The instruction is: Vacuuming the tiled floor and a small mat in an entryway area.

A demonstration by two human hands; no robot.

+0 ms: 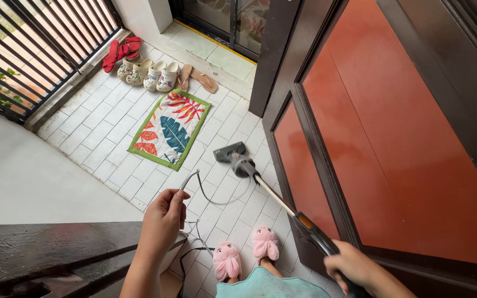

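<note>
Head view, left to right: left hand (164, 218) is pinching the grey power cord (205, 196) (limp, light, likely to snag). Right hand (354, 267) is gripping the vacuum wand (282, 201) at its handle; stiff, nozzle (232, 152) is resting on white tiles (106, 143) beside the leaf-print mat (169, 129).

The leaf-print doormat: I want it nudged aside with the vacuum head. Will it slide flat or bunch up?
The doormat looks thin and soft, so it would probably bunch or fold. It lies on smooth white tiles, so it may also slip. The vacuum head sits just beside its corner.
</note>
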